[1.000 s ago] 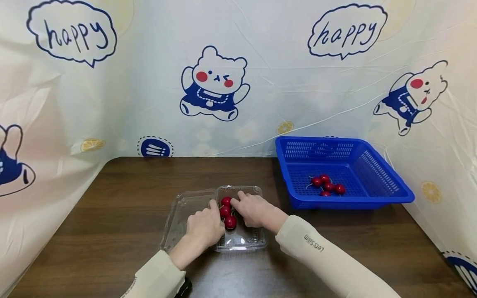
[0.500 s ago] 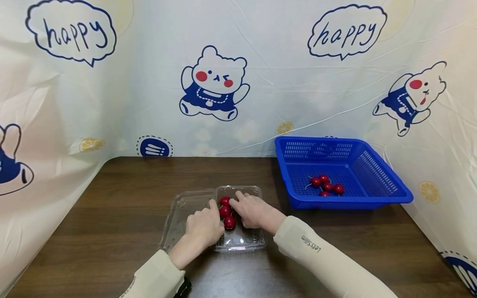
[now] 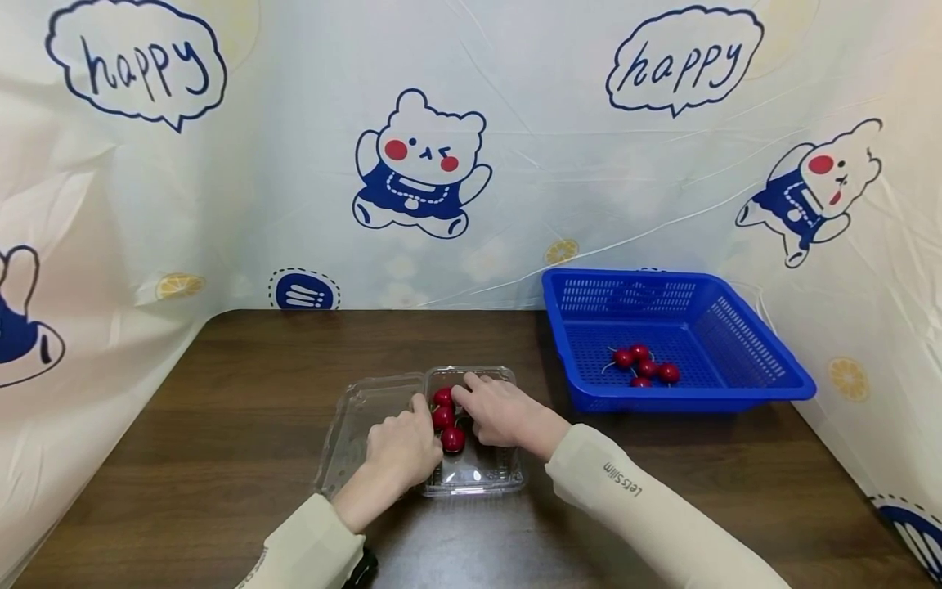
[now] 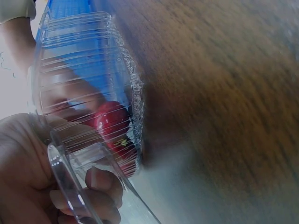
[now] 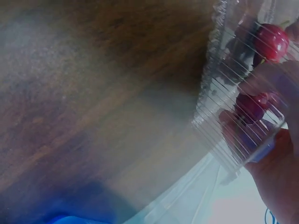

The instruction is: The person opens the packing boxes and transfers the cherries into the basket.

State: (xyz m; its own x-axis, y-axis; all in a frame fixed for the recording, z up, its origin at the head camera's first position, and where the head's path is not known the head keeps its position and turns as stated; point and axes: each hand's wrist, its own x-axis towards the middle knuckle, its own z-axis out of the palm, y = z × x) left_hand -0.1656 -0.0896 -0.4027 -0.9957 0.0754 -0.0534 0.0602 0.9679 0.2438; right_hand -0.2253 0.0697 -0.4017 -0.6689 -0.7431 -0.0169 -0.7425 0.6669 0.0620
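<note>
A clear plastic clamshell box (image 3: 478, 483) lies on the table with its lid (image 3: 353, 409) folded out to the left. Three red cherries (image 3: 452, 439) sit in a row along the box's left side. My left hand (image 3: 403, 448) grips the box at the hinge side, its curled fingers showing beside the plastic in the left wrist view. Reaching into the box from the right, my right hand (image 3: 500, 411) pinches the farthest cherry (image 5: 250, 107) between thumb and finger, seen through the ribbed wall in the right wrist view.
A blue plastic basket (image 3: 692, 399) stands at the back right of the brown wooden table (image 3: 221, 458), with several cherries (image 3: 646, 368) on its floor. A printed curtain (image 3: 294, 164) hangs behind the table and along both sides.
My right hand shifts very slightly at the far cherry. The left hand, the box and the cherries look nearly the same as before.
</note>
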